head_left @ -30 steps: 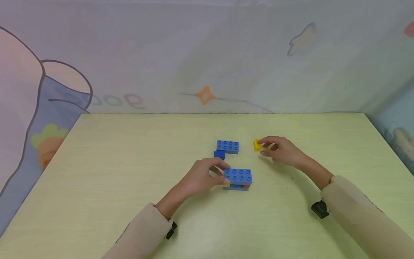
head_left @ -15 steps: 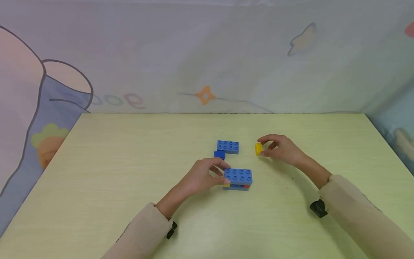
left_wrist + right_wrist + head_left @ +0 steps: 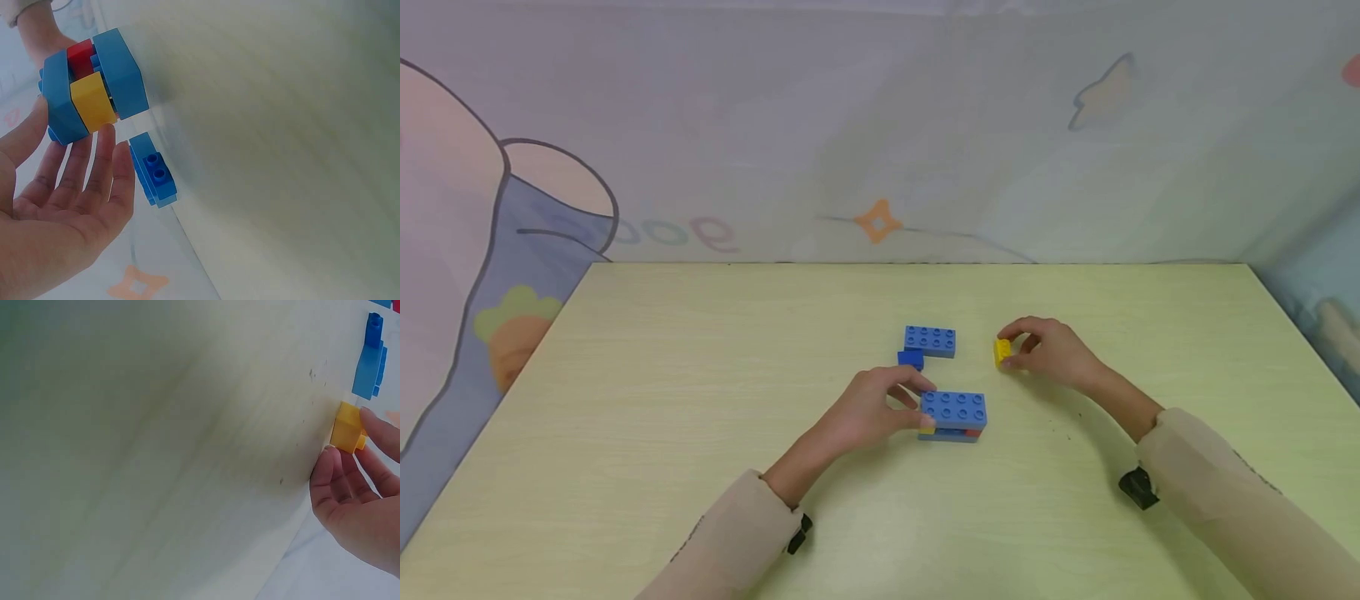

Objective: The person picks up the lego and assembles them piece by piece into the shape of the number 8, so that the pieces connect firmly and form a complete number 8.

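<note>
My left hand (image 3: 874, 410) holds the left end of a small stack of toy building bricks (image 3: 953, 408), thumb at the front and fingers behind. In the left wrist view, two blue bricks of the stack sandwich a yellow brick (image 3: 94, 103) and a red brick (image 3: 80, 59). To the right and farther back, my right hand (image 3: 1051, 353) pinches a small yellow brick (image 3: 1002, 353) between thumb and fingers. That brick (image 3: 347, 427) shows its studs to the side in the right wrist view, low at the table surface.
Behind the stack lies a blue eight-stud brick (image 3: 929, 340), with a smaller dark blue brick (image 3: 911, 359) at its front left corner. The pale wooden table (image 3: 737, 333) ends at a printed cloth backdrop (image 3: 775, 125).
My right hand has taken hold of the small yellow brick and brought it slightly nearer and to the right. The left hand and the stack have stayed in place.
</note>
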Available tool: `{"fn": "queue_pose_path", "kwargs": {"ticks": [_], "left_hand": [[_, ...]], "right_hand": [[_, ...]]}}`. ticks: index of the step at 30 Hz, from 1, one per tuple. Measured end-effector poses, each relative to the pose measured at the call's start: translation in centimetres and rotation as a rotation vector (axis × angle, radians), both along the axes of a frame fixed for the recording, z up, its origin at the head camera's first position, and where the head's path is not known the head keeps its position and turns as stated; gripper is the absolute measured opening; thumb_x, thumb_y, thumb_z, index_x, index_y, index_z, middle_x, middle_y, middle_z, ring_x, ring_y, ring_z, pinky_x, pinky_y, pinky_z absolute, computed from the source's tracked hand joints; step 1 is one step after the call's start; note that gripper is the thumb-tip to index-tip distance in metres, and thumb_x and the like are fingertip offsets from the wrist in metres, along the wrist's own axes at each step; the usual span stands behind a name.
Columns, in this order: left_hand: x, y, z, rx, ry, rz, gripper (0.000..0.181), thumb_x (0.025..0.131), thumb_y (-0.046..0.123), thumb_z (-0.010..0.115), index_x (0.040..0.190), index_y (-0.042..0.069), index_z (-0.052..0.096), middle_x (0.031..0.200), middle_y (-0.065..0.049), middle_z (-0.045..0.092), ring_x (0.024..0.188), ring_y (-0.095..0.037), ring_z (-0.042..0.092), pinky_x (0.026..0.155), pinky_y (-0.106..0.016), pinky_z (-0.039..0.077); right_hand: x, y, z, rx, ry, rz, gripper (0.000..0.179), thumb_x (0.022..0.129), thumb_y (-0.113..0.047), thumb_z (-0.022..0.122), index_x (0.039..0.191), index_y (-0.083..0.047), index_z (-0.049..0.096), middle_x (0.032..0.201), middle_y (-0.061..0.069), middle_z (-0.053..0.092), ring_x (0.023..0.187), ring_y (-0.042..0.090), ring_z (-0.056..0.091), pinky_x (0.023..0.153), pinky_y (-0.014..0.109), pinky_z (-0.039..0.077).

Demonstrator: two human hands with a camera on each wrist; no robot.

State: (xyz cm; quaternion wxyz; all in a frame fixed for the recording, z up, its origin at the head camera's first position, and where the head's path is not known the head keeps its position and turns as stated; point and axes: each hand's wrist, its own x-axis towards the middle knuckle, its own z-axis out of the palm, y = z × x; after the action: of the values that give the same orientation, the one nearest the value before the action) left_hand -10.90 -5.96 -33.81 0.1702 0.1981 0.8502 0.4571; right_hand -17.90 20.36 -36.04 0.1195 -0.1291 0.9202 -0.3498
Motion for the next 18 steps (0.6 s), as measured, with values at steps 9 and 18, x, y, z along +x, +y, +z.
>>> {"fn": "queue_pose_path", "kwargs": {"ticks": [9, 18], "left_hand": [[0.0, 0.1, -0.1, 0.0, -0.005, 0.001, 0.028, 0.081, 0.013, 0.07, 0.108, 0.008, 0.063, 0.107, -0.002, 0.061, 0.094, -0.02, 0.059, 0.071, -0.026, 0.048], [-0.1, 0.0, -0.1, 0.0, 0.008, -0.001, 0.028, 0.081, 0.013, 0.07, 0.107, 0.008, 0.063, 0.106, -0.002, 0.062, 0.094, -0.021, 0.059, 0.071, -0.026, 0.048]], "right_hand": [[0.8, 0.5, 0.5, -0.029, 0.039, 0.077, 0.031, 0.078, -0.01, 0.072, 0.107, 0.0, 0.062, 0.102, 0.011, 0.06, 0.081, 0.022, 0.052, 0.065, 0.029, 0.044], [3.1, 0.0, 3.0, -0.107, 0.133, 0.177, 0.031, 0.079, -0.01, 0.071, 0.108, -0.003, 0.062, 0.099, 0.005, 0.06, 0.079, 0.019, 0.053, 0.063, 0.027, 0.047]]}}
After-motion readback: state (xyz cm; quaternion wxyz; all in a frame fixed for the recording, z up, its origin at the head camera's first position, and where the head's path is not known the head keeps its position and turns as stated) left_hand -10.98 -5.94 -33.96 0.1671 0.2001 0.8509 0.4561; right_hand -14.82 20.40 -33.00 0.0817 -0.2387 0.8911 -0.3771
